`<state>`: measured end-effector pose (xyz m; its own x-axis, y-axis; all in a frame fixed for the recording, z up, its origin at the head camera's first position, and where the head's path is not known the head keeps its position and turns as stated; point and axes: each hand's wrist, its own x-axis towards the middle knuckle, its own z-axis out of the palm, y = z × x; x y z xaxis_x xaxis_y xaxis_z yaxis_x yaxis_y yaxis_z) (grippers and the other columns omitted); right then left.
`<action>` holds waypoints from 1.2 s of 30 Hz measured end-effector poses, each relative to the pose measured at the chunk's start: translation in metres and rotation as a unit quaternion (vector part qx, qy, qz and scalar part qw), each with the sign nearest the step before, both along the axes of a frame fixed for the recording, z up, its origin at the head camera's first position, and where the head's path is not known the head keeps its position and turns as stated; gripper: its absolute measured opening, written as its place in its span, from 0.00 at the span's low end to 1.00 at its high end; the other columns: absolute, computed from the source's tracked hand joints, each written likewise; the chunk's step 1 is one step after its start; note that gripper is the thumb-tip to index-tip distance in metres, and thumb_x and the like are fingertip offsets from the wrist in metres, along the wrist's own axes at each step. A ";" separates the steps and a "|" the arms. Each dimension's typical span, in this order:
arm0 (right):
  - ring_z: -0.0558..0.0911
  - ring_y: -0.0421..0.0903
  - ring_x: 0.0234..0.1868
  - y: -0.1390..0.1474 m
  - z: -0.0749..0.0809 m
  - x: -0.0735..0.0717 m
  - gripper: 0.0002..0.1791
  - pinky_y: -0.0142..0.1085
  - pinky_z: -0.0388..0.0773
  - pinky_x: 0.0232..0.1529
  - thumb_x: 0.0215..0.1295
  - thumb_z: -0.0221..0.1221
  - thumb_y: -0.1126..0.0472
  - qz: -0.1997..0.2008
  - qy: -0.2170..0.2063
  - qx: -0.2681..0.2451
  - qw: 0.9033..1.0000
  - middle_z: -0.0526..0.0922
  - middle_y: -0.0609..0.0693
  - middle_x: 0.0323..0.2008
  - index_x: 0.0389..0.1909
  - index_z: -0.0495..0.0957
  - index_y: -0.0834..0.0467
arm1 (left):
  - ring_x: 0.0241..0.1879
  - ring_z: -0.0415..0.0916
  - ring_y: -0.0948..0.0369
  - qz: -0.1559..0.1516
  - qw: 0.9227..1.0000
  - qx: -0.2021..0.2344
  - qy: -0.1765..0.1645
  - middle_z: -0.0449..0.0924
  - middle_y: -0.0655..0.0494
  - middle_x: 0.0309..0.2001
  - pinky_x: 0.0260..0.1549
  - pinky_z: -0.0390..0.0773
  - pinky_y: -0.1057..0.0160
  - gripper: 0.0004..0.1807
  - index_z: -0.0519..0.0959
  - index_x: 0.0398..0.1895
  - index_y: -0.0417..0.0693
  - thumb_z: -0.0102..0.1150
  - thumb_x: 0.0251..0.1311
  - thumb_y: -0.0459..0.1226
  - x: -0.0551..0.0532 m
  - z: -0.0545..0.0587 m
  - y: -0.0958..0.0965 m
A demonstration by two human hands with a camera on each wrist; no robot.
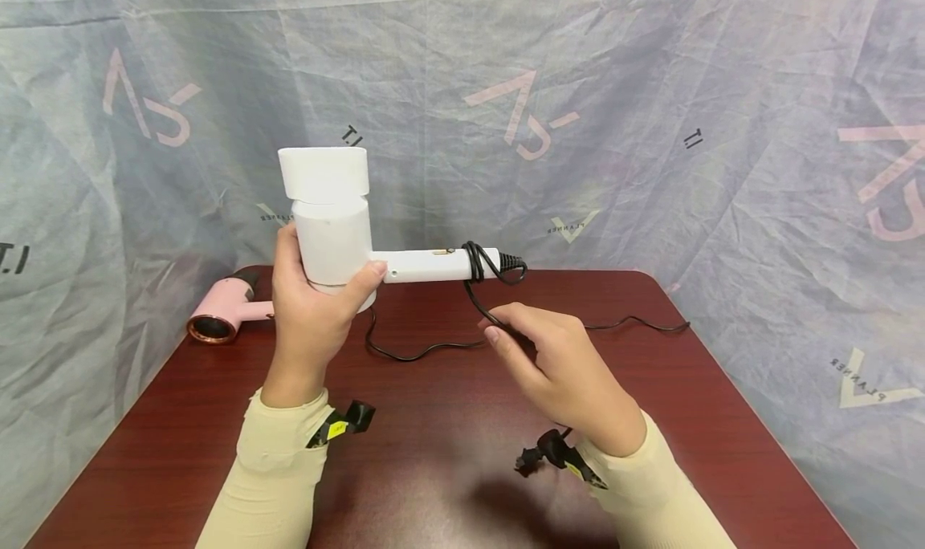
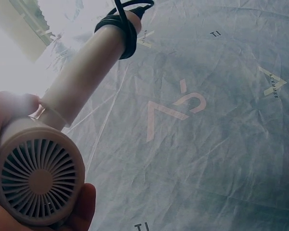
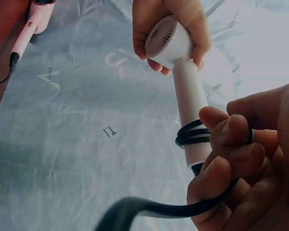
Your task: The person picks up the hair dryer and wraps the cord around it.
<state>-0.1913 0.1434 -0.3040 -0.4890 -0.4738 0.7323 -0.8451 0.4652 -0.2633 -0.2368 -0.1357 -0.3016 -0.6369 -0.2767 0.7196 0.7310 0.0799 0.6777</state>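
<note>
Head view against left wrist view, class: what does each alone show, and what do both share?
Head only: the pink hair dryer, the cream sleeves and the right grip.

Left wrist only: the slatted grille of the white hair dryer.

Both: that dryer, the left grip on its body, the black cord wound round its handle, and the printed curtain.

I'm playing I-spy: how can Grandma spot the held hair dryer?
Find the dark red table. Above it, the person's left grip holds a white cylindrical hair dryer. Unlike the pink rounded hair dryer, it has black cord wound round its handle.
</note>
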 end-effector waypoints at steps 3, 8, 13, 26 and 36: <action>0.71 0.32 0.27 0.000 -0.001 -0.001 0.05 0.23 0.69 0.31 0.75 0.57 0.63 0.002 0.004 -0.004 1.000 0.76 0.37 0.29 0.41 0.82 0.52 | 0.47 0.77 0.54 0.002 1.000 -0.008 0.000 0.78 0.55 0.53 0.45 0.78 0.62 0.43 0.72 0.66 0.50 0.78 0.44 0.26 0.001 0.000 0.001; 0.70 0.32 0.27 0.001 -0.001 -0.002 0.05 0.26 0.70 0.30 0.74 0.58 0.63 -0.001 0.013 -0.006 1.000 0.75 0.37 0.28 0.40 0.82 0.52 | 0.46 0.77 0.54 -0.002 1.000 -0.014 0.001 0.79 0.54 0.53 0.43 0.78 0.62 0.43 0.72 0.67 0.51 0.78 0.43 0.25 0.002 0.001 0.002; 0.69 0.33 0.26 0.003 0.000 -0.002 0.04 0.24 0.68 0.31 0.73 0.59 0.63 -0.003 0.021 -0.008 1.000 0.73 0.37 0.27 0.42 0.82 0.53 | 0.46 0.76 0.54 -0.001 1.000 -0.024 -0.003 0.79 0.54 0.52 0.43 0.78 0.62 0.42 0.73 0.66 0.49 0.78 0.44 0.25 0.007 0.005 0.004; 0.70 0.34 0.27 0.005 0.001 -0.005 0.05 0.24 0.67 0.30 0.71 0.63 0.63 -0.017 0.022 -0.023 0.999 0.76 0.37 0.28 0.44 0.84 0.54 | 0.47 0.76 0.55 0.007 0.998 -0.059 -0.021 0.80 0.54 0.54 0.44 0.77 0.62 0.44 0.73 0.68 0.52 0.81 0.42 0.27 0.005 -0.003 0.002; 0.67 0.33 0.26 0.007 0.004 -0.006 0.04 0.24 0.64 0.28 0.70 0.64 0.63 -0.012 0.043 -0.040 0.998 0.74 0.37 0.28 0.42 0.84 0.55 | 0.46 0.76 0.56 0.000 0.997 -0.074 -0.025 0.80 0.50 0.54 0.45 0.76 0.63 0.42 0.73 0.67 0.45 0.78 0.45 0.26 0.026 0.018 0.015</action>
<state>-0.1970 0.1505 -0.3004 -0.4338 -0.4017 0.8065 -0.8549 0.4662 -0.2277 -0.2106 -0.1209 -0.2839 -0.6735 -0.1707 0.7192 0.6959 0.1817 0.6948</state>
